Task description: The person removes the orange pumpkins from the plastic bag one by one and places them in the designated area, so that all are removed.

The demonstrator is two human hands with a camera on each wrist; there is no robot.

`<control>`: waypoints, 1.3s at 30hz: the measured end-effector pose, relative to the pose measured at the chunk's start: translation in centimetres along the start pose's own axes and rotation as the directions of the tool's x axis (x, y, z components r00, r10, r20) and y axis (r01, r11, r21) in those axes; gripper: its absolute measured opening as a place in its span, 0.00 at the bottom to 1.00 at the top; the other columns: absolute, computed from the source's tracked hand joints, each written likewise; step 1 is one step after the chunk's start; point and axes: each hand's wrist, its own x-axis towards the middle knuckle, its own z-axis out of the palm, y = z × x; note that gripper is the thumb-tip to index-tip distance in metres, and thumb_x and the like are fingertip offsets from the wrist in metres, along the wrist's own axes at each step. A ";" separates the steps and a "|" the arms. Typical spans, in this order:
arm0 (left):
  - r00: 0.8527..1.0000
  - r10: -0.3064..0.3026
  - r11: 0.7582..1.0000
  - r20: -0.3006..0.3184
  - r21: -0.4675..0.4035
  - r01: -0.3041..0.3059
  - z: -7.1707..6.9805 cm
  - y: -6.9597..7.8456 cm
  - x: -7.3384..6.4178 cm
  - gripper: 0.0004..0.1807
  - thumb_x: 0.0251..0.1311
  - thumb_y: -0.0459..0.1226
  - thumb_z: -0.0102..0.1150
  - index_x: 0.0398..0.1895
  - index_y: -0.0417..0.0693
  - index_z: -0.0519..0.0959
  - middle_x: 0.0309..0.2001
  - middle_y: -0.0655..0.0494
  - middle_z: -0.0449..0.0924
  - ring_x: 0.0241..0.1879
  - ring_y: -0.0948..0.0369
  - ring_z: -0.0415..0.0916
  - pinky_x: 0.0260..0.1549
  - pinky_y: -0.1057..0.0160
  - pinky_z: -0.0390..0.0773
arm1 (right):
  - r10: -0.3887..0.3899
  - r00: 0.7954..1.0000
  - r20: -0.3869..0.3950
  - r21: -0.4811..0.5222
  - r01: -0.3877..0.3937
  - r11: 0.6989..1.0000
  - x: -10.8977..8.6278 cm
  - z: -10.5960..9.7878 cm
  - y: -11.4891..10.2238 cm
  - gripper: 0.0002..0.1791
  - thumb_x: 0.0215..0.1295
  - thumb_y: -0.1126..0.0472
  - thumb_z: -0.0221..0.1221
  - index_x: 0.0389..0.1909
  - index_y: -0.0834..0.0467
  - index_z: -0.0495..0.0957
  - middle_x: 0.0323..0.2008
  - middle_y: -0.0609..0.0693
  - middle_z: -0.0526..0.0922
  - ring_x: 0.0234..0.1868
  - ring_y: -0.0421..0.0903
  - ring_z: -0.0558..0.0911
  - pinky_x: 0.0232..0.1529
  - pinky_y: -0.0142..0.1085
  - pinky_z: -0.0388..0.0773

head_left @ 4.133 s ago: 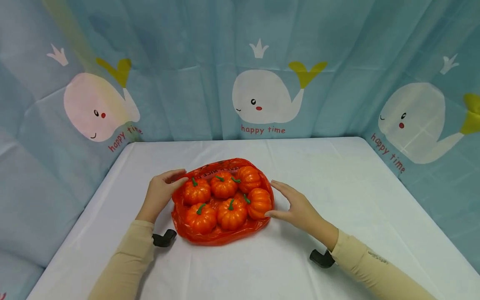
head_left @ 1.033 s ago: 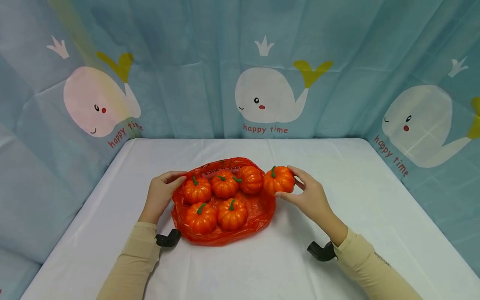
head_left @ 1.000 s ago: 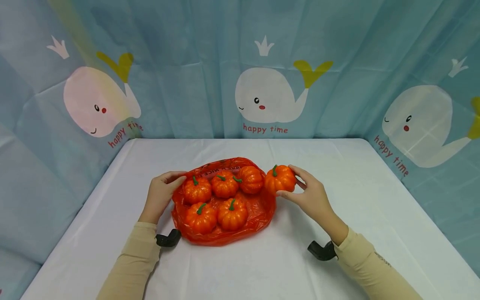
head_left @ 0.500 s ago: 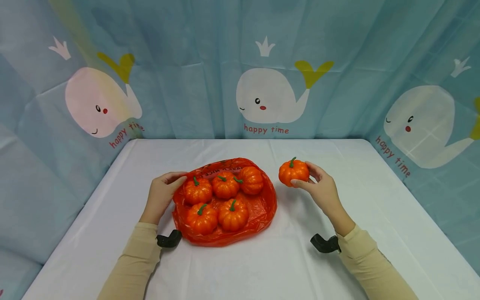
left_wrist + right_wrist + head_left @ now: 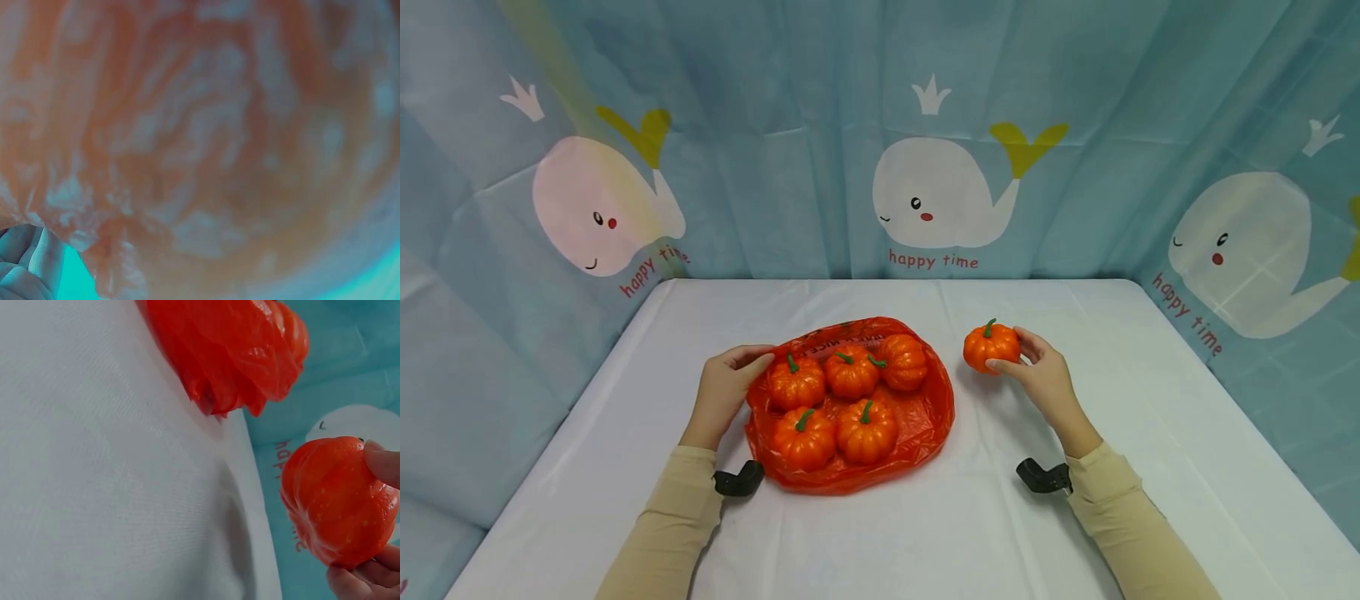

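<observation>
In the head view, a red plastic bag [image 5: 917, 408] lies open on the white table, with several small orange pumpkins [image 5: 867, 431] with green stems inside it. My left hand [image 5: 718, 392] pinches the bag's left rim between thumb and fingers. To the right of the bag, my right hand [image 5: 1047, 379] grips one small pumpkin [image 5: 985, 350], stem up, from its right side. The right wrist view shows this pumpkin [image 5: 337, 500] between thumb and fingers, above the table. Blurred bag plastic [image 5: 187, 156] fills most of the left wrist view.
A white cloth [image 5: 880, 542] covers the table. Behind and at the sides hangs a blue curtain [image 5: 775, 200] with printed whales. A black wrist-worn piece [image 5: 739, 479] shows at the left cuff, and another black piece [image 5: 1043, 477] at the right one.
My right hand has taken the pumpkin from the bag's right side, carried it rightward past the rim, and lowered it slightly in the last half second. The left hand stays at the left rim.
</observation>
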 end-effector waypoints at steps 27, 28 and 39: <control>1.000 0.000 1.000 0.000 0.008 0.000 0.1 0.1 -0.1 0.27 0.67 0.55 0.57 0.59 0.46 0.81 0.59 0.46 0.80 0.59 0.57 0.73 0.47 0.80 0.73 | 0.148 0.989 0.011 -0.021 -0.147 0.989 1.5 0.3 1.7 0.46 0.62 0.58 0.67 0.77 0.61 0.54 0.77 0.60 0.58 0.78 0.56 0.57 0.74 0.49 0.61; 1.000 0.000 1.000 -0.001 0.008 0.000 0.1 0.2 -0.1 0.27 0.67 0.55 0.57 0.59 0.47 0.81 0.59 0.46 0.80 0.59 0.57 0.73 0.47 0.80 0.73 | 0.150 0.989 0.012 -0.020 -0.150 0.988 1.5 0.3 1.7 0.46 0.62 0.59 0.67 0.77 0.61 0.54 0.77 0.60 0.57 0.78 0.56 0.57 0.74 0.49 0.61; 1.000 -0.001 1.000 0.001 0.016 0.001 0.1 0.0 -0.1 0.28 0.67 0.56 0.56 0.59 0.47 0.81 0.59 0.46 0.80 0.59 0.57 0.73 0.47 0.80 0.73 | 0.168 0.984 0.051 -0.057 -0.165 0.985 1.6 -0.1 2.3 0.46 0.63 0.57 0.67 0.77 0.63 0.53 0.76 0.63 0.58 0.77 0.58 0.58 0.75 0.47 0.59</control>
